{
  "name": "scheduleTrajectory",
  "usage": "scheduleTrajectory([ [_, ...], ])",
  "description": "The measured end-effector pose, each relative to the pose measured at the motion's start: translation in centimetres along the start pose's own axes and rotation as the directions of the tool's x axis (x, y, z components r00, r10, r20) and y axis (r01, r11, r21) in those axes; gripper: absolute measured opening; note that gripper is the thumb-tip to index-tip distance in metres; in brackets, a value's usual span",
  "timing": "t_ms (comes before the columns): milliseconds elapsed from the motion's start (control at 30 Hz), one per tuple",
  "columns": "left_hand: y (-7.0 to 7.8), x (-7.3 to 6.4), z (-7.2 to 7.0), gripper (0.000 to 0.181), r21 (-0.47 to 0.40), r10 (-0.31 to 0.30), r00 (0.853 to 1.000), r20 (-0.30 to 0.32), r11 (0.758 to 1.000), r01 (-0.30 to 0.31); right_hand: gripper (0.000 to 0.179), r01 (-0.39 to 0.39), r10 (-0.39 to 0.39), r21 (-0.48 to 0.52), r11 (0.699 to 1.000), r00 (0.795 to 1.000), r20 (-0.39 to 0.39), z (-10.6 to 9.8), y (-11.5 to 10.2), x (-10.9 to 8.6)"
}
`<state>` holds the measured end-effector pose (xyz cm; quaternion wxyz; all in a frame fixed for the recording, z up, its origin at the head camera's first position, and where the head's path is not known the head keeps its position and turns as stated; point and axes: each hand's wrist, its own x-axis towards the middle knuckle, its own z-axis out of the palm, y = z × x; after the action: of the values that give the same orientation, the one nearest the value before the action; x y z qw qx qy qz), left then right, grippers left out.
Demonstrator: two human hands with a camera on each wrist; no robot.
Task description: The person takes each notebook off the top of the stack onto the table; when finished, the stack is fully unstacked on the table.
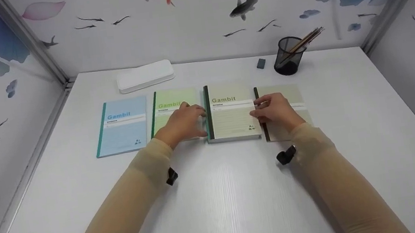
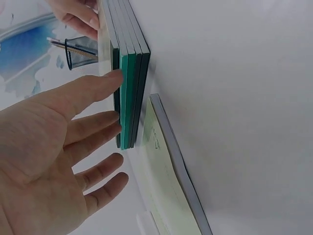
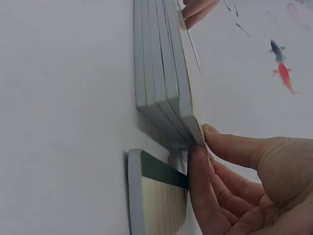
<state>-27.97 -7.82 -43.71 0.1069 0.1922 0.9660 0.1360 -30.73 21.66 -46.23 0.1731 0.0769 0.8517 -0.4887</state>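
A stack of several notebooks stands mid-table, topped by a beige Gambit notebook [image 1: 232,119] with a dark spine. Teal and dark spines [image 2: 128,93] show in the left wrist view. Thumb and fingers of my right hand [image 1: 275,108] pinch the right edge of the top notebook [image 3: 185,83], which juts slightly past those below. My left hand [image 1: 184,121] is at the spine side, fingers loosely spread, thumb at the spines; it lies over part of a green notebook [image 1: 167,97]. Under my right wrist lies a khaki notebook [image 1: 288,91], partly hidden.
A blue notebook [image 1: 127,129] lies at the left of the row. Behind are a white case [image 1: 146,76], a small dark eraser-like block [image 1: 261,63] and a black mesh pen holder [image 1: 287,58] with pencils. White printed panels border the table [image 1: 219,203].
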Motion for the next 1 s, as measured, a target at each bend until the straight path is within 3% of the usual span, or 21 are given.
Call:
scheduleTrajectory([
  [433, -0.2, 0.0, 0.0, 0.059, -0.078, -0.038, 0.999, 0.034, 0.996, 0.040, 0.055, 0.077, -0.078, 0.085, 0.993, 0.997, 0.011, -0.5, 1.0, -0.5],
  [600, -0.2, 0.0, 0.0, 0.058, -0.048, -0.019, 0.999, 0.048, 0.999, 0.021, 0.054, 0.133, -0.134, 0.176, 0.975, 0.991, -0.008, -0.9, 1.8, -1.2],
  [1000, 0.2, 0.6, 0.0, 0.060, -0.048, -0.045, 0.996, 0.071, 0.998, 0.049, 0.052, 0.147, -0.141, 0.287, 0.947, 0.989, -0.042, -3.2, 3.9, -2.9],
])
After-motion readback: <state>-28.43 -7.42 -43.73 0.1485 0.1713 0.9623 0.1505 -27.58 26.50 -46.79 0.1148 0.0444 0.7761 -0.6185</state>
